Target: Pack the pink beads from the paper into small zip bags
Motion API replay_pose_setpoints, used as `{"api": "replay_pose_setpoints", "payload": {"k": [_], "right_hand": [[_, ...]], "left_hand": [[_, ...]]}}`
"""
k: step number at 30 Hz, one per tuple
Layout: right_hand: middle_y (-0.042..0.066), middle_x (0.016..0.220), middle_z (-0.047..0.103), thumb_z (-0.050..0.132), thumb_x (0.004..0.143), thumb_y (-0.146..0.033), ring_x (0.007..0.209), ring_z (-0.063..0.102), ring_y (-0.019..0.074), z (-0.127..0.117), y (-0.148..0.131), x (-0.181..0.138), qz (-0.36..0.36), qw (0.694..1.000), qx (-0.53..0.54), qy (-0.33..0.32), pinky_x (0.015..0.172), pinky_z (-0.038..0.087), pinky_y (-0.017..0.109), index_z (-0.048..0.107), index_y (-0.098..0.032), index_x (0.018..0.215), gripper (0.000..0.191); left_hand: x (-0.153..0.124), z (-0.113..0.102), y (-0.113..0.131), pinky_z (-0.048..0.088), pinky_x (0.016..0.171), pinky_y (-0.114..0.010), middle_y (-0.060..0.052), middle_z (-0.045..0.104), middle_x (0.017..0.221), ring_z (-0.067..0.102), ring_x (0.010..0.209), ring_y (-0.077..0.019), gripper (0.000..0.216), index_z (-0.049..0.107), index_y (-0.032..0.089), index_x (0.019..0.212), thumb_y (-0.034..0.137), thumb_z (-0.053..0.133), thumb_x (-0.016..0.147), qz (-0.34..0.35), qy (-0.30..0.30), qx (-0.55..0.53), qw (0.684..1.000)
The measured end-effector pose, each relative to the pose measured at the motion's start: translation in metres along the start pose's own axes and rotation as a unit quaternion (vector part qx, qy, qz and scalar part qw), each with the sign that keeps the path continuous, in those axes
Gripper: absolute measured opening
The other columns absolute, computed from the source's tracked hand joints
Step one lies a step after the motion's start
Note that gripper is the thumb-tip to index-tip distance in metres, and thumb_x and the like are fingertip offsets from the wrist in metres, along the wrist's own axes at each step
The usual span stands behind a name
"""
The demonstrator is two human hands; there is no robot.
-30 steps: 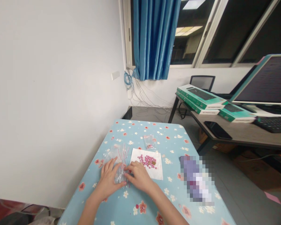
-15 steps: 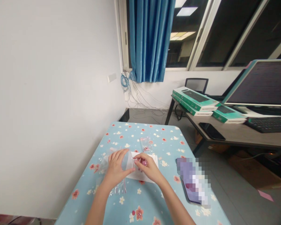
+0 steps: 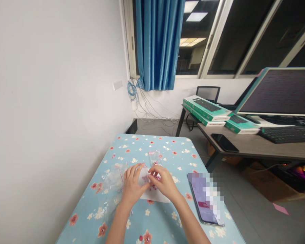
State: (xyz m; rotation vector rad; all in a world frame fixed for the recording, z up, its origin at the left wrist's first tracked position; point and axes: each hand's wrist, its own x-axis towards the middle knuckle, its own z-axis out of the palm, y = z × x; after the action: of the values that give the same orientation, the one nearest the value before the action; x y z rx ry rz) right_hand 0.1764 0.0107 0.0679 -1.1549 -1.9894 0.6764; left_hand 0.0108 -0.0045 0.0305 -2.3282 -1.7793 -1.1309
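Observation:
A white sheet of paper lies on the flowered tablecloth with several small pink beads on it. My left hand is over the paper's left side, fingers and thumb curved round a clear plastic bag that is partly hidden. Close by on the right, my right hand has its thumb and index finger pinched together beside the bag's edge. What lies between those fingertips is too small to make out. Behind the hands rests another clear zip bag with pink pieces at its lower end.
Loose clear bags are heaped left of my left hand. A phone, its screen partly pixelated, lies on the table's right. A wall borders the left side. A desk to the right carries keyboard boxes, a monitor and a black phone.
My hands have come closer together, the left moving rightward over the paper. More pink beads show on the paper between them. The view has shifted slightly.

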Motion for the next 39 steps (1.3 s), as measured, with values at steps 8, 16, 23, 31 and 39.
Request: {"api": "replay_pose_setpoints", "payload": {"k": [8, 16, 23, 31, 39], "right_hand": [[0.002, 0.078, 0.064, 0.053, 0.085, -0.024, 0.072, 0.058, 0.0152, 0.006, 0.006, 0.0, 0.042, 0.993, 0.105, -0.024, 0.07, 0.042, 0.027, 0.06, -0.019, 0.086, 0.009], [-0.002, 0.062, 0.053, 0.055, 0.083, -0.033, 0.051, 0.049, 0.0097, 0.007, 0.012, 0.001, 0.12, 0.944, 0.291, -0.098, 0.05, 0.038, 0.022, 0.056, -0.017, 0.072, 0.019], [-0.004, 0.053, 0.051, 0.058, 0.074, -0.028, 0.043, 0.043, 0.0071, 0.005, 0.015, 0.003, 0.177, 0.901, 0.381, -0.11, 0.044, 0.03, 0.019, 0.056, -0.016, 0.065, 0.015], [-0.006, 0.055, 0.056, 0.059, 0.067, -0.02, 0.043, 0.039, 0.0066, -0.003, 0.007, 0.002, 0.167, 0.886, 0.417, -0.117, 0.044, 0.028, 0.019, 0.054, -0.019, 0.075, 0.01], [0.001, 0.072, 0.064, 0.062, 0.075, -0.025, 0.068, 0.056, 0.014, -0.009, 0.002, 0.001, 0.075, 0.963, 0.244, -0.088, 0.065, 0.044, 0.025, 0.065, -0.017, 0.078, 0.009]], "left_hand": [[-0.005, 0.001, -0.006, 0.04, 0.093, -0.042, -0.008, 0.06, 0.117, 0.053, 0.107, -0.0254, 0.063, 0.048, 0.023, 0.127, 0.041, 0.07, 0.071, 0.012, 0.022, -0.009, 1.0], [-0.006, 0.0, -0.004, 0.041, 0.097, -0.042, -0.008, 0.058, 0.123, 0.051, 0.114, -0.026, 0.072, 0.045, 0.025, 0.13, 0.043, 0.075, 0.067, 0.028, 0.008, -0.058, 0.998], [-0.007, 0.0, 0.001, 0.04, 0.101, -0.046, -0.009, 0.057, 0.126, 0.05, 0.117, -0.0266, 0.078, 0.042, 0.024, 0.131, 0.043, 0.077, 0.063, 0.038, -0.003, -0.086, 0.996], [-0.008, -0.003, 0.005, 0.041, 0.1, -0.047, -0.01, 0.057, 0.128, 0.051, 0.117, -0.0276, 0.08, 0.042, 0.024, 0.132, 0.043, 0.077, 0.063, 0.045, -0.02, -0.108, 0.993], [-0.007, -0.001, 0.002, 0.044, 0.095, -0.045, -0.011, 0.061, 0.121, 0.055, 0.11, -0.027, 0.076, 0.043, 0.022, 0.13, 0.046, 0.075, 0.066, 0.059, 0.028, -0.072, 0.995]]}}
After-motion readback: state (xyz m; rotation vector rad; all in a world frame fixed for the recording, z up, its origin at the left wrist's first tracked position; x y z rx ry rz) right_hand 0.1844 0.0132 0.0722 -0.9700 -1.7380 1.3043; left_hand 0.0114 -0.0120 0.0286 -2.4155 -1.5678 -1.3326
